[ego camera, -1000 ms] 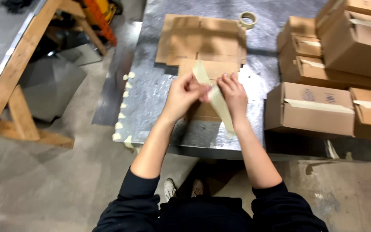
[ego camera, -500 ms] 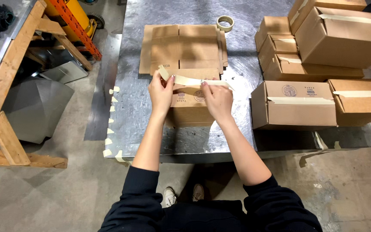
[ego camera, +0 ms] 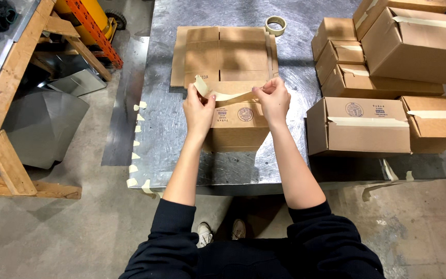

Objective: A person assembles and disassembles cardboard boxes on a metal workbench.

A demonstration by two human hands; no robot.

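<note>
A strip of tan tape (ego camera: 223,94) is pinched at each end by the left hand (ego camera: 198,109) and the right hand (ego camera: 273,99), fingers closed on it. Half a second ago it was stretched level; now it sags, lowered just above the small cardboard box (ego camera: 238,125) on the metal surface (ego camera: 167,129). Flattened cardboard (ego camera: 223,54) and a tape roll (ego camera: 275,24) lie beyond, taped boxes (ego camera: 358,126) to the right.

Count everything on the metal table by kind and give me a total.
Sealed cardboard boxes: 7
Box being taped: 1
Flattened cartons: 1 stack
Tape roll: 1
Tape strip held between left hand and right hand: 1
Total: 11
</note>
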